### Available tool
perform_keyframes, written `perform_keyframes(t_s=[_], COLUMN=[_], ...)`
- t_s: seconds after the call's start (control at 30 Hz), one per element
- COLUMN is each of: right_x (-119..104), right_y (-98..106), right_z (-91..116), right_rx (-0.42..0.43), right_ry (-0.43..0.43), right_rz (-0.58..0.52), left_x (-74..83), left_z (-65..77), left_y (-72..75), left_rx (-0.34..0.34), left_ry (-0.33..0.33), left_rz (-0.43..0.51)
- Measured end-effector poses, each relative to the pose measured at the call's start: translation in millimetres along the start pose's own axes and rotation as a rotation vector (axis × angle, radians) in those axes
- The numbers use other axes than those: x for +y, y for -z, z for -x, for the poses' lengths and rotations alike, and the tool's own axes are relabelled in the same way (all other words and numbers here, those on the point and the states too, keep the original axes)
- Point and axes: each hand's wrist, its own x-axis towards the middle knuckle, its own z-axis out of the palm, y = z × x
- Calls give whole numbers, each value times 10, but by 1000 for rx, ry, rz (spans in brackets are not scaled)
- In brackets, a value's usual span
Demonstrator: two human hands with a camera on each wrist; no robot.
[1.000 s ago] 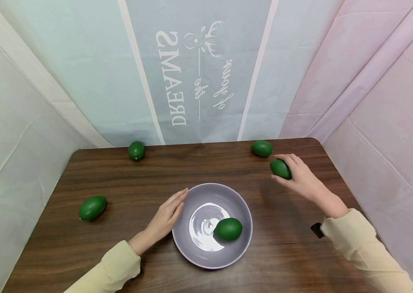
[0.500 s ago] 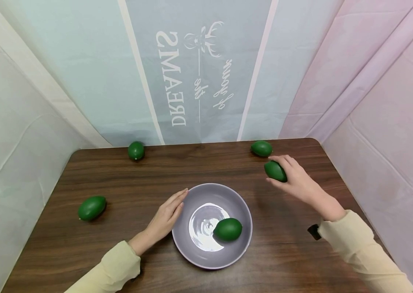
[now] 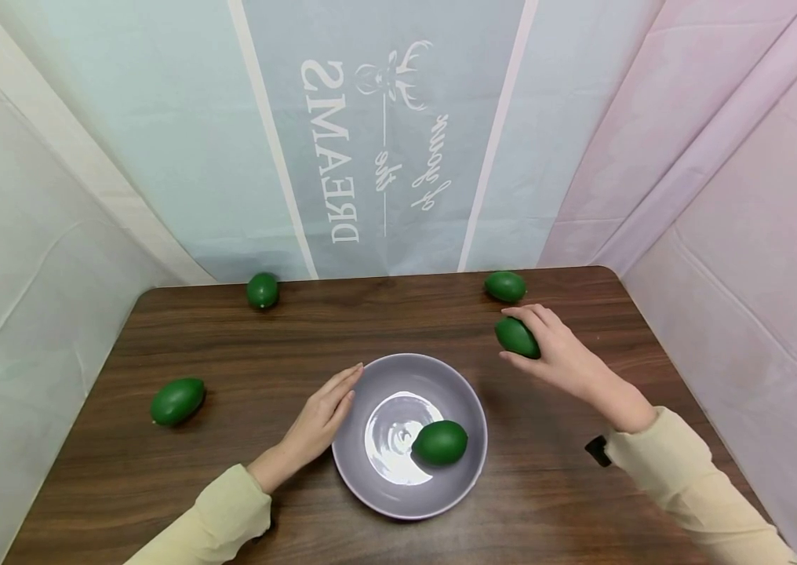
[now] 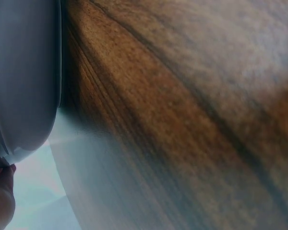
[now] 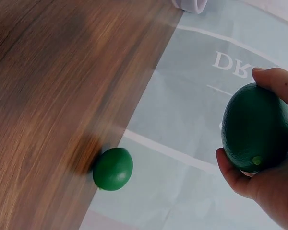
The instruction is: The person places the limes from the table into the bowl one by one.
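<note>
A dark green lime [image 3: 517, 337] is gripped between the thumb and fingers of my right hand [image 3: 559, 351], up and to the right of the bowl. In the right wrist view that lime [image 5: 257, 128] shows its pale stem end. The grey-purple bowl [image 3: 370, 479] has one lime [image 3: 440, 442] lying inside it, right of its middle. My left hand [image 3: 317, 416] rests with straight fingers against the bowl's left rim. The left wrist view shows the bowl's outer wall [image 4: 24, 72] beside a fingertip [image 4: 1, 201].
On the brown wooden table [image 3: 370, 314], one lime [image 3: 506, 286] lies at the back right and another [image 3: 262, 290] at the back left. A further lime [image 3: 178, 401] sits at the left. Behind the table hangs a printed cloth [image 3: 398, 157], with pale cloth at both sides.
My right hand has moved left and slightly toward the bowl, carrying its lime. The left hand, the bowl and the other limes have stayed in place.
</note>
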Motion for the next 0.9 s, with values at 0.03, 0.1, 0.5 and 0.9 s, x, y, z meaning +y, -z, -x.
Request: perform_keyframes(t_s=[0.03,0.1,0.5,0.9], right_x=[-12,-38,-145,-253], right_y=[-4,-12,-73,-92], right_z=[-2,-6,-16,-33], right_rx=[-2,-6,13,-27], right_ry=[4,9,86,114], right_rz=[-1,-3,-15,-37], left_x=[0,3,0,3], left_z=[0,-1,-4,-4], left_y=[-1,-2,2,7], left_rx=[-1,-3,-3,-6], left_ry=[1,5,-2,3], left_rz=[-1,-2,10,10])
